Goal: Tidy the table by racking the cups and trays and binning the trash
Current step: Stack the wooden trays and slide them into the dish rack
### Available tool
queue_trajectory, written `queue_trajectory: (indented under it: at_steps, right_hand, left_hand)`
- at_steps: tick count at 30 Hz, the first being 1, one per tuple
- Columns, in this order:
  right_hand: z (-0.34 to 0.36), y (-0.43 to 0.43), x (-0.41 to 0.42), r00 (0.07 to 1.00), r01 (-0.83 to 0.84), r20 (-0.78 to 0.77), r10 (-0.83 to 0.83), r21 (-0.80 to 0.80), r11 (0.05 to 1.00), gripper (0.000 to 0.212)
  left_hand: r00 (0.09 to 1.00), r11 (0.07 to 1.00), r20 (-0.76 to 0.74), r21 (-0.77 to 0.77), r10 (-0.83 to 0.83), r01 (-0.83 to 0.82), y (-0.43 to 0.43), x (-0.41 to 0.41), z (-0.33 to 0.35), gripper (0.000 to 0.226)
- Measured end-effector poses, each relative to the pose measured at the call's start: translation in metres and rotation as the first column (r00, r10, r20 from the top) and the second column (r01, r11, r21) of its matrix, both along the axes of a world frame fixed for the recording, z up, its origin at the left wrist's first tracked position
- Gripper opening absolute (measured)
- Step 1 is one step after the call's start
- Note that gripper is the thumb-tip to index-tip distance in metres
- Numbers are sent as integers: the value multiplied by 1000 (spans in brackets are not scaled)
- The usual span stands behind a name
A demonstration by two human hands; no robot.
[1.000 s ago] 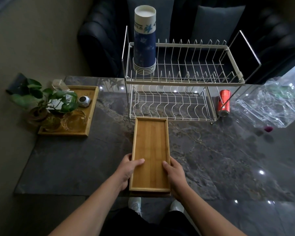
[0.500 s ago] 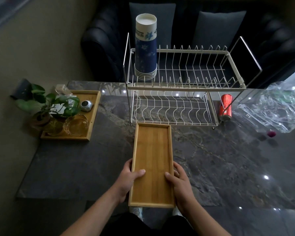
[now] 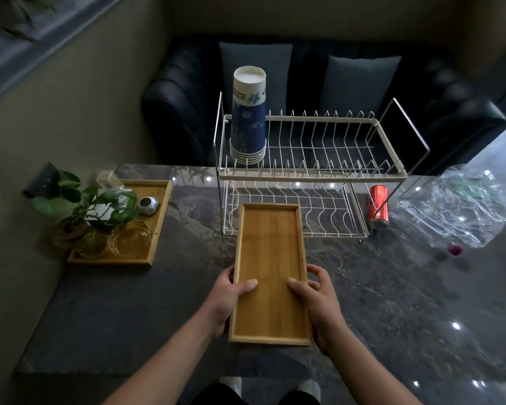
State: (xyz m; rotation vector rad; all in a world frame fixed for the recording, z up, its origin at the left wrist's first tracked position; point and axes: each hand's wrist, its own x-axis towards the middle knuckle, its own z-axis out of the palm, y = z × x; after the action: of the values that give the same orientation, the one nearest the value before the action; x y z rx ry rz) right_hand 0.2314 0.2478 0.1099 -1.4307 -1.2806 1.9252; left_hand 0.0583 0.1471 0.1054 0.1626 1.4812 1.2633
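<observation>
Both hands gripped a long, shallow bamboo tray (image 3: 270, 270) — left hand (image 3: 227, 299) and right hand (image 3: 319, 302) clasping its long sides — above the marble table (image 3: 129, 317), long axis pointing at the wire rack (image 3: 313, 173).

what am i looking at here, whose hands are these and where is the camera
There is no machine here: a person wears one wide-angle camera on the head, looking forward and down at their own bare hands. The left hand and right hand each have a grip on a long side of an empty bamboo tray, thumbs on top. On the dark marble table stands a two-tier wire dish rack with a stack of paper cups upside down on its upper tier. A red can and clear plastic wrap are to the right; a second tray with a plant is on the left.
</observation>
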Motion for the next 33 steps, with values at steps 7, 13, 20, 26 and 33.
queue_trajectory:
  at_steps: [7,13,20,26,33]
  right_hand:
    - [7,35,-26,997,68,47,-68,6,998,48]
    - [3,82,-36,997,75,4,-75,9,997,44]
    - [-4,153,-66,996,-39,-78,38,-21,999,46]
    - [-16,184,-96,995,-74,-77,70,-52,996,41]
    - [-35,194,-109,989,-73,-130,65,-57,996,43]
  left_hand:
    - [999,1000,43,3,-3,3,43,-21,3,47]
    - [999,999,20,-16,31,-31,86,-30,1,50]
    - [983,986,-100,-51,152,-157,141,-48,8,39]
    - [976,984,-158,-69,152,-164,167,-70,0,41]
    - [932,972,-347,-167,101,-168,184,-82,-16,32]
